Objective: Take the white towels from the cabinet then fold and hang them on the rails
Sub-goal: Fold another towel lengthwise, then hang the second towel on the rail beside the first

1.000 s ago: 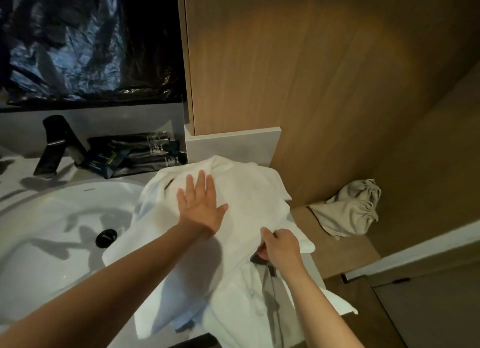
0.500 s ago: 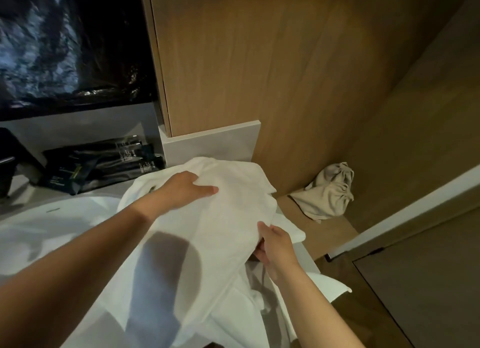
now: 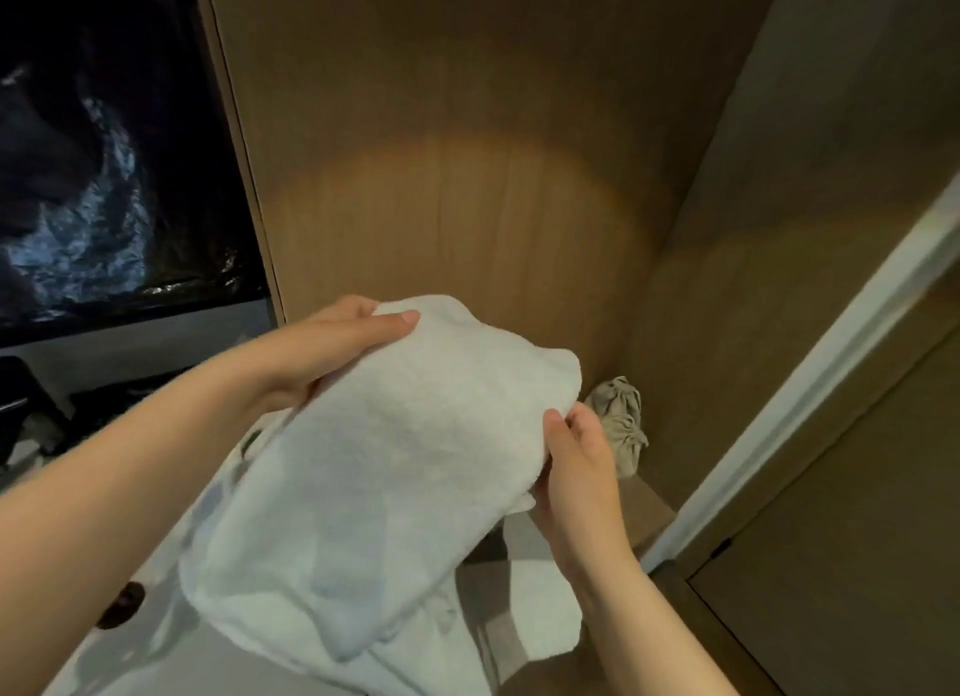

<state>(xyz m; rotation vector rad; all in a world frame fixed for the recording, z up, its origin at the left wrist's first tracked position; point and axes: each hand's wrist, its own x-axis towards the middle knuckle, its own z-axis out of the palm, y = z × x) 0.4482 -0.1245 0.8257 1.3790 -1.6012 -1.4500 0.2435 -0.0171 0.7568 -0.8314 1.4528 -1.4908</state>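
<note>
fingers of the left hand (image 3: 332,342) curl under the far left edge of a white towel (image 3: 395,461), with the thumb laid flat on top, so this hand is grasping the cloth. the right hand (image 3: 576,467) pinches the towel's right edge between thumb and fingertips, also grasping it. between the two hands the towel is lifted in front of the person, bunched into a thick, rounded bundle whose lower end droops toward the left forearm. beneath it, more white towelling (image 3: 540,612) lies crumpled on the bench (image 3: 483,586) and hangs over its near edge. at lower left, part of a white sink (image 3: 104,659) shows, with its dark drain (image 3: 122,604) just beside the hanging cloth. behind the right hand, a beige drawstring bag (image 3: 621,425) sits on a low wooden ledge (image 3: 652,508) in the corner. a wooden wall panel (image 3: 467,176) rises behind everything, and crinkled black plastic sheeting (image 3: 104,176) covers the area to its left. a white door frame (image 3: 831,363) runs diagonally at right.
</note>
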